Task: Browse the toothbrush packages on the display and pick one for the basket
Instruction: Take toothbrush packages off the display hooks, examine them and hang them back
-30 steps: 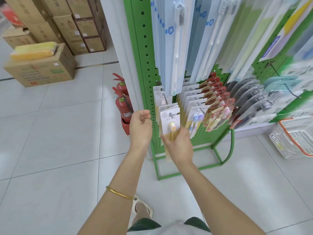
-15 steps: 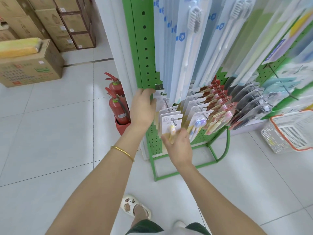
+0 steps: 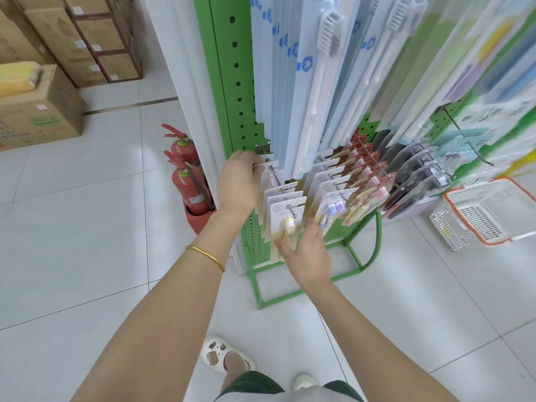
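Small carded toothbrush packages hang in rows on hooks low on the green pegboard display [image 3: 235,82]. The front card of the left row holds a yellow toothbrush package [image 3: 285,219]. My right hand [image 3: 307,253] grips that card's lower end, thumb in front and fingers behind. My left hand [image 3: 238,181] reaches to the back of the same row, with its fingertips curled onto the rear packages [image 3: 268,169] by the pegboard. The white shopping basket [image 3: 443,224] with an orange rim sits on the floor to the right.
Long blue and white toothbrush packs [image 3: 313,91] hang above the small cards, partly covering them. Two red fire extinguishers [image 3: 188,184] stand left of the rack. Cardboard boxes [image 3: 37,111] are stacked at far left. My sandalled foot [image 3: 223,355] is on the white tile floor.
My left hand rose from mid-air beside the cards to the back of the left row. My right hand stayed on the front card's lower end. The view moved closer.
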{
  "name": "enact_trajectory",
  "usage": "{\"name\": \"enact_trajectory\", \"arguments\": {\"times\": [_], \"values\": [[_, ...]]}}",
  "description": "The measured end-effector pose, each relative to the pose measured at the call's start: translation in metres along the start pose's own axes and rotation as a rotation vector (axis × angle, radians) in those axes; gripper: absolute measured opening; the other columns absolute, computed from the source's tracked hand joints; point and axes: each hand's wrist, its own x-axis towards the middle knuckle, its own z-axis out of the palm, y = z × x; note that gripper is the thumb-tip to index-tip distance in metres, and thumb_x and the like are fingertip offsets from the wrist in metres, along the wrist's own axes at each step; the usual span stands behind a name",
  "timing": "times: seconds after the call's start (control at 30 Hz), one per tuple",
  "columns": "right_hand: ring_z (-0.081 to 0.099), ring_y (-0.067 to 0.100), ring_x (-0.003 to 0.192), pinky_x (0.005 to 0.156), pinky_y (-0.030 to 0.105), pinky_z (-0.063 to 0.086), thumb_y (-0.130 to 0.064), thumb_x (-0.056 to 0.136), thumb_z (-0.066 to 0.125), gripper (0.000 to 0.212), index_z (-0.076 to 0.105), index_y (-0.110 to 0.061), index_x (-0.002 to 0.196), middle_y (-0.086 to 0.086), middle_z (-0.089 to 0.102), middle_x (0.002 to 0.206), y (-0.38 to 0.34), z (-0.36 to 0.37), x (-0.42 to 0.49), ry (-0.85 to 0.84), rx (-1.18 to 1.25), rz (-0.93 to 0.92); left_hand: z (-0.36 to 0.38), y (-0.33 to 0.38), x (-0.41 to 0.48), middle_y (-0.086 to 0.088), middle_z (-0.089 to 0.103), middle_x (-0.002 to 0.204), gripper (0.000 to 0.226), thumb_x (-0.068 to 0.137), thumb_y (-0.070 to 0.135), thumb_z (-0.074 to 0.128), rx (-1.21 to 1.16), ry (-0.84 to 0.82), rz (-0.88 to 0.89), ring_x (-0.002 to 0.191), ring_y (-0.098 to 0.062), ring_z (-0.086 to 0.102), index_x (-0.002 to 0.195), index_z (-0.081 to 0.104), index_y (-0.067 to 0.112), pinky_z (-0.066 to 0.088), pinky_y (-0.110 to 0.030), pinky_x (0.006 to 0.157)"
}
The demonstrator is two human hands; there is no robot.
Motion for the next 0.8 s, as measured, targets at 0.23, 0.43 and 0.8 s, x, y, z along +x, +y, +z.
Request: {"name": "enact_trajectory", "arguments": {"times": [0.23,0.43,0.8], "values": [[0.046,0.029,0.122,0.084,0.039,0.045,-0.043,0.085,0.066,0.077,0.027,-0.006,0.14,0.008,0.04,0.14,0.005,0.001,-0.006,-0.032,0.012,-0.012,-0.004,-0.02,-0.024,-0.009,0.061,0.102,0.015,0.092,0.009,0.049,0.017,0.063,-0.084,0.1,-0.027,0.052,0.098,0.063,0.006,0.04,-0.032,0.077],[0.041,0.027,0.127,0.092,0.038,0.042,-0.041,0.086,0.064,0.079,0.024,-0.005,0.144,0.01,0.039,0.141,0.017,-0.001,-0.017,-0.072,0.053,-0.025,-0.012,-0.024,-0.077,-0.004,0.057,0.089,0.014,0.098,0.013,0.039,-0.146,0.116,-0.345,0.08,-0.022,0.049,0.103,0.051,0.008,0.036,-0.03,0.067],[0.053,0.017,0.114,0.095,0.03,0.041,-0.029,0.096,0.051,0.036,0.055,-0.011,0.127,0.004,0.059,0.124,0.055,-0.03,-0.05,-0.239,0.277,-0.124,-0.005,0.02,-0.163,0.007,0.054,0.086,0.013,0.098,0.014,0.039,-0.313,0.265,-0.426,0.084,-0.018,0.051,0.106,0.049,0.011,0.035,-0.028,0.068]]}}
